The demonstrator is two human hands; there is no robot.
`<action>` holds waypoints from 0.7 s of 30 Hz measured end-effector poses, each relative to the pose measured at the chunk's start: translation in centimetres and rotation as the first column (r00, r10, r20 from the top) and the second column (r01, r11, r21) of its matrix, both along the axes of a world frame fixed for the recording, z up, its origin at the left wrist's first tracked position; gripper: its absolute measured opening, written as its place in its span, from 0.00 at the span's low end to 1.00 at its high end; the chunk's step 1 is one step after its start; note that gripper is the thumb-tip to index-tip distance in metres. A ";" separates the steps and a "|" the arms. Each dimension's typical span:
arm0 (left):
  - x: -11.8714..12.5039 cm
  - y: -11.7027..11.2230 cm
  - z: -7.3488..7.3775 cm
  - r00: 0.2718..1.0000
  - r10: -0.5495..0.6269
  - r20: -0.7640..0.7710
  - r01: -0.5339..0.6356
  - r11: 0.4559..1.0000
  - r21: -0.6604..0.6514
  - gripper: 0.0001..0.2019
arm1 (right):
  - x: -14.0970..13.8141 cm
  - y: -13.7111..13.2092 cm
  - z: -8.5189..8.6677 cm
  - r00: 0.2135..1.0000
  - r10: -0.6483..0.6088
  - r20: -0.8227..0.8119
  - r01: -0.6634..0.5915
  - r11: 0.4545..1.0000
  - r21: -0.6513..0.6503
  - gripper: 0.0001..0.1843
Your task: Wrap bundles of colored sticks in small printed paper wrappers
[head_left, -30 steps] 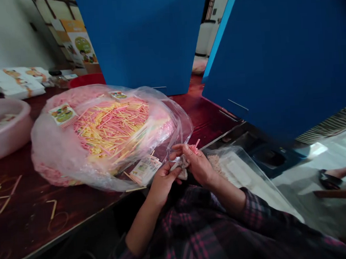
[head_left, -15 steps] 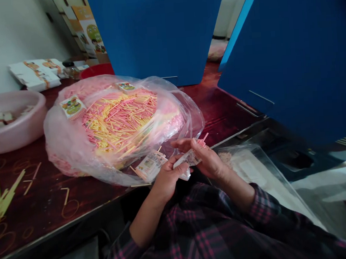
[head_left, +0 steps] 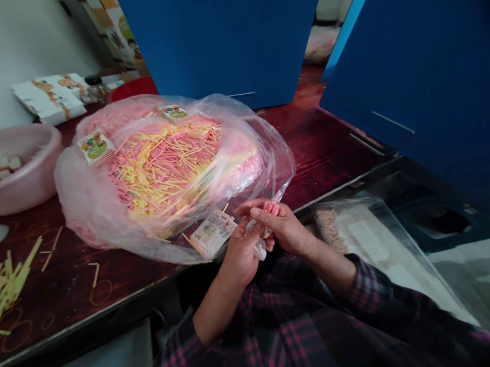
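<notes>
My left hand (head_left: pixel 241 253) is closed around a small clear packet (head_left: pixel 260 250) at the table's front edge. My right hand (head_left: pixel 282 225) pinches a bundle of pink sticks (head_left: pixel 271 208) with its ends at the packet's mouth. Both hands touch each other in front of a big clear plastic bag (head_left: pixel 173 174) heaped with pink and yellow sticks (head_left: pixel 166 164). A printed packet (head_left: pixel 211 233) lies under the bag's edge just left of my left hand.
A pink basin (head_left: pixel 15 171) with small packets stands at the left. Loose yellow sticks (head_left: pixel 4 281) lie on the dark red table (head_left: pixel 322 150). Printed boxes (head_left: pixel 50 99) sit at the back left. Blue panels (head_left: pixel 421 65) rise behind and right. A clear bag (head_left: pixel 379 247) hangs at my right.
The pink sticks in my right hand have gone further down toward the packet, so less of them shows above my fingers. The view has shifted left and down a little.
</notes>
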State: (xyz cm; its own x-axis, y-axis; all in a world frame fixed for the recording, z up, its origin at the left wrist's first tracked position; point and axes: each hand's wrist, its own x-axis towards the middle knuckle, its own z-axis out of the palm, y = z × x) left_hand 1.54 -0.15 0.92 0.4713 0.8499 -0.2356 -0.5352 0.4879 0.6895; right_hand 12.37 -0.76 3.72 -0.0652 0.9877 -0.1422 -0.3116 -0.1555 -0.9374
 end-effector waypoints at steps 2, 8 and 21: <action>0.1 0.0 0.2 1.000 0.015 -0.002 -0.015 1.000 -0.023 0.22 | -0.5 0.2 -0.2 0.996 -0.065 -0.055 0.065 0.998 -0.006 0.20; -0.3 0.5 0.6 0.997 0.082 -0.014 -0.082 0.997 -0.003 0.19 | -0.8 0.9 0.8 0.986 -0.124 -0.115 0.133 0.988 0.077 0.24; -1.7 2.2 2.5 0.962 0.265 0.064 -0.269 0.961 0.070 0.20 | -2.0 2.3 1.8 0.995 -0.083 0.058 0.065 0.964 0.259 0.23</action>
State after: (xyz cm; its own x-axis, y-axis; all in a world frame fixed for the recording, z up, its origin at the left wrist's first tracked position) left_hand -0.21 2.01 3.39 0.2345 0.9612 -0.1453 -0.6758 0.2686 0.6864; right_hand 10.38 1.55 5.50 0.0107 0.9933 0.1149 -0.2476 0.1139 -0.9621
